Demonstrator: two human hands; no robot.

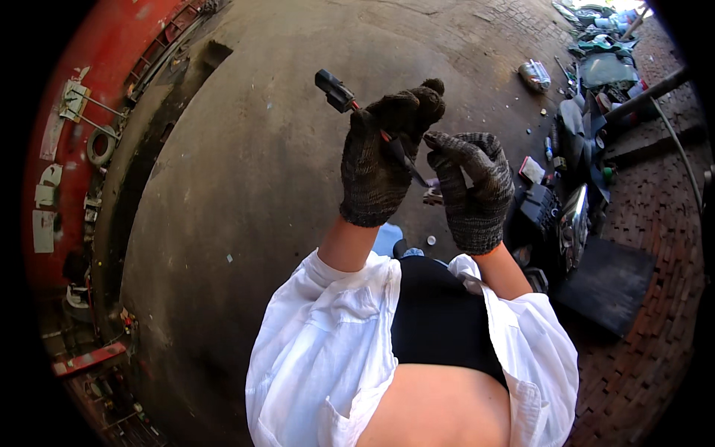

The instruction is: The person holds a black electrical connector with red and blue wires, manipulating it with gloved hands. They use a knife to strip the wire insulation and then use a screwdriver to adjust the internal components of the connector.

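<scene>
A black electrical connector with a short red wire juts out from the thumb side of my left hand. That hand, in a dark, dirty knit glove, is closed around the wire. A dark, flat, tapered strip, perhaps tape or sleeving on the wire, hangs from the grip toward its wrist side. Close on the right, my right hand wears a matching glove. Its thumb and forefinger are pinched together near the left fingers; whatever lies between them is too small to tell. A small pinkish object shows between the wrists.
Stained concrete floor spreads below. Along the right lie a headlight, a dark flat panel, a silvery bundle and mixed scrap, beside brick paving. A red wall or vehicle side and a tire stand at left.
</scene>
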